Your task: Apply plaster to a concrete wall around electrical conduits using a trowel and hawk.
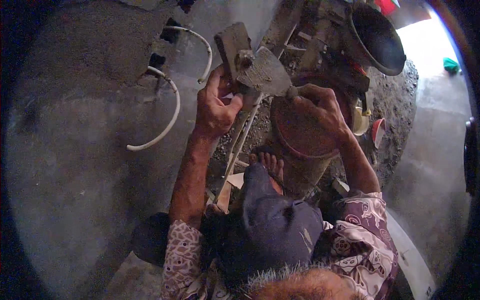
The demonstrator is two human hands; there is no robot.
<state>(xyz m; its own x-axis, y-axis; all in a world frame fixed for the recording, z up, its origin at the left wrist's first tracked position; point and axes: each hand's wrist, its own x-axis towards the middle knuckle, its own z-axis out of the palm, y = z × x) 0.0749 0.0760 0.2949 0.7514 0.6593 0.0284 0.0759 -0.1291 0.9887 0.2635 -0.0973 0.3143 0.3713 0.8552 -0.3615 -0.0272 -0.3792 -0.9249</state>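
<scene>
Your trowel point(265, 74), caked with grey mortar, sits high above the rust-red bucket point(300, 135). Right hand point(320, 107) fingers are clamped on its handle; left hand point(215, 107) fingers grip the wooden float point(232, 45). Tilt either and mortar likely drops onto your bare foot point(270, 162).

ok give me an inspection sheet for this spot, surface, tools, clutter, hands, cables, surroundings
surface: grey plastered wall, rough and damp-looking
job's things: mortar-caked trowel and wooden float; red bucket below them
clutter: rubble and wood scraps on the ground, black pan
hands: left hand grips the float's handle; right hand holds the trowel handle
cables: two white conduits stick out of wall holes, ends loose
surroundings: bare foot below, bright doorway upper right
</scene>
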